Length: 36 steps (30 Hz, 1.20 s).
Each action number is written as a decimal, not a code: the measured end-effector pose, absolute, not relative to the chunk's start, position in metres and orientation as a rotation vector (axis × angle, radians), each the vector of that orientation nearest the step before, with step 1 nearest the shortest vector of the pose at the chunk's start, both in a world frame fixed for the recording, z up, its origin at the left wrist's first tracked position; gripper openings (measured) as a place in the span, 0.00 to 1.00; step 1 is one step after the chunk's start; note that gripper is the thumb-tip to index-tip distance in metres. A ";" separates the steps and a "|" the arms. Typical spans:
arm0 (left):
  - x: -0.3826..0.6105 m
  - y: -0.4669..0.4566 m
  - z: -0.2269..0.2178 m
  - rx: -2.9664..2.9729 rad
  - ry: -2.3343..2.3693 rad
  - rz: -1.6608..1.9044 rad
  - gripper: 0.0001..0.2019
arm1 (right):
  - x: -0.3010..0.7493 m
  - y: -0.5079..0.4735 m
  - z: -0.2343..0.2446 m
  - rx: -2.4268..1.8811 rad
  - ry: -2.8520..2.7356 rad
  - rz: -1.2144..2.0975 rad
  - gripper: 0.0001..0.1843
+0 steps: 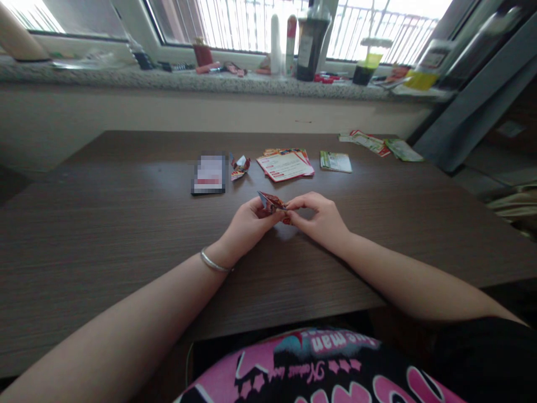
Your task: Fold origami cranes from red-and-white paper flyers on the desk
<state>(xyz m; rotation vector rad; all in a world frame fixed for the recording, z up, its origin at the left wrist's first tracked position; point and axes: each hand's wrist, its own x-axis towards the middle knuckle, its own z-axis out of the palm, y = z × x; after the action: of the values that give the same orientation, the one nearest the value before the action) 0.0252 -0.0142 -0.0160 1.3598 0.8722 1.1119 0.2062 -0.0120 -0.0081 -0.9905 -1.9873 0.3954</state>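
Note:
A small folded piece of red printed paper (272,204) is pinched between both my hands over the middle of the dark wooden table (104,224). My left hand (247,226), with a silver bangle on its wrist, grips the paper's left side with closed fingers. My right hand (321,218) pinches its right side. Both hands rest on the tabletop.
A finished folded paper shape (240,167) lies beyond my hands, next to a dark phone (208,174). Stacks of printed leaflets (285,164) (335,162) (369,141) lie further back and right. Bottles and cups (310,42) crowd the stone windowsill.

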 end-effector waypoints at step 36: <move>0.023 -0.013 -0.020 1.410 0.959 1.051 0.12 | 0.197 -0.005 -0.024 -0.982 -1.637 1.258 0.16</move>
<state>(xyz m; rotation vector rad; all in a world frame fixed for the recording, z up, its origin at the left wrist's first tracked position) 0.0234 -0.0128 -0.0198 1.4096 0.9595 1.0511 0.1969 -0.0047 -0.0239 -0.9823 -1.6373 1.2583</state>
